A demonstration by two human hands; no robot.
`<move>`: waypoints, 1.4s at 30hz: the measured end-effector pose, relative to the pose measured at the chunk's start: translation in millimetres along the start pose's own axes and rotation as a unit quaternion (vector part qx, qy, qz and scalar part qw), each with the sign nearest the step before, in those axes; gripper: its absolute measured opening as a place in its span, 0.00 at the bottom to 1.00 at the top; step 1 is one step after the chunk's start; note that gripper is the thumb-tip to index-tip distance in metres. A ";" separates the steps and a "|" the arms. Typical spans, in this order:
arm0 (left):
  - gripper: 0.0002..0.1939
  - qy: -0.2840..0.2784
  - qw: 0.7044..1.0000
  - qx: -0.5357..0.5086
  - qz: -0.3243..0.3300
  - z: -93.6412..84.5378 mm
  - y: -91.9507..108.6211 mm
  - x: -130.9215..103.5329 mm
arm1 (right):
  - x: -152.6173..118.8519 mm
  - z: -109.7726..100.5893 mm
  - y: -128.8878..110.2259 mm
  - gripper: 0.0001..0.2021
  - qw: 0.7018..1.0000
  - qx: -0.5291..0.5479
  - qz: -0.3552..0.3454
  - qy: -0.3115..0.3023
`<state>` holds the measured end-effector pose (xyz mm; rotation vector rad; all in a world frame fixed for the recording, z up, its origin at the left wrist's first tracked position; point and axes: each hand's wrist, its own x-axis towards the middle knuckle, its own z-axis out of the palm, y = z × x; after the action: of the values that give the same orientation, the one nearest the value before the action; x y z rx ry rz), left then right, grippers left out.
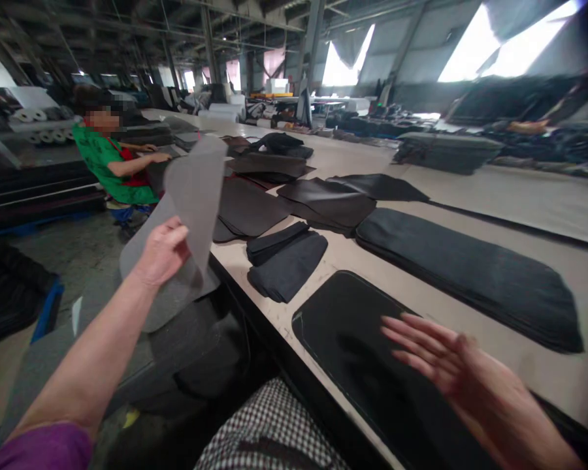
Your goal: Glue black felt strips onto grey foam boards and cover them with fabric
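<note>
My left hand (165, 253) is closed on the edge of a thin grey sheet (196, 189) with rounded corners, which it holds up beyond the table's left edge. Below that hand, more dark grey sheets (196, 352) hang or lie beside the table. My right hand (428, 349) is open, fingers stretched out, above a black panel (345, 326) with rounded corners. That panel lies flat along the near table edge. Whether the right hand touches it I cannot tell.
On the long table (343, 254) lie a small folded dark stack (294, 261), brown-black sheets (255, 205) and a long stack of black panels (460, 267). A co-worker in a green shirt (98, 163) sits at the far left, handling sheets. Dark piles (10, 287) stand on the floor.
</note>
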<state>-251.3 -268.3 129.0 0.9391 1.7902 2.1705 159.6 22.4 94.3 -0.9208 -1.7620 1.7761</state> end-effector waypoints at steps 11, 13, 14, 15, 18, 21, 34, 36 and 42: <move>0.02 -0.562 0.815 0.112 0.084 160.3 -55.9 -53.2 | 79.1 63.2 7.2 0.27 0.999 -0.016 0.034 0.013; 0.07 -0.493 0.859 0.126 0.057 139.2 -65.7 -60.7 | 79.9 61.1 15.6 0.25 0.997 -0.067 0.015 0.047; 0.10 -0.422 0.895 0.141 0.043 123.8 -71.2 -64.6 | 79.0 60.2 18.1 0.23 0.994 -0.089 0.011 0.057; 0.13 -0.327 0.930 0.163 0.032 105.9 -77.8 -68.3 | 77.7 59.4 19.5 0.22 0.993 -0.106 0.008 0.060; 0.19 0.023 0.964 0.266 0.015 46.9 -105.0 -74.4 | 73.8 57.8 19.2 0.23 0.991 -0.123 -0.023 0.057; 0.31 0.140 0.937 0.311 -0.077 0.3 -134.2 -71.6 | 72.0 56.6 18.2 0.24 0.990 -0.125 -0.039 0.042; 0.30 0.035 0.964 0.039 -0.260 11.1 -89.5 -58.8 | 33.8 32.7 -2.8 0.26 0.990 -0.102 -0.068 0.063; 0.30 0.019 0.966 0.029 -0.254 23.2 -69.4 -57.2 | 20.9 15.0 -6.3 0.26 0.988 -0.117 -0.071 0.075; 0.36 -0.054 0.975 0.051 -0.211 87.1 -38.1 -49.0 | -30.3 -56.6 -8.0 0.32 0.976 -0.127 -0.099 0.149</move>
<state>-173.2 -211.7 82.9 0.6089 1.8584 1.7488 220.5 38.7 109.1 -1.0128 -1.8343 1.2370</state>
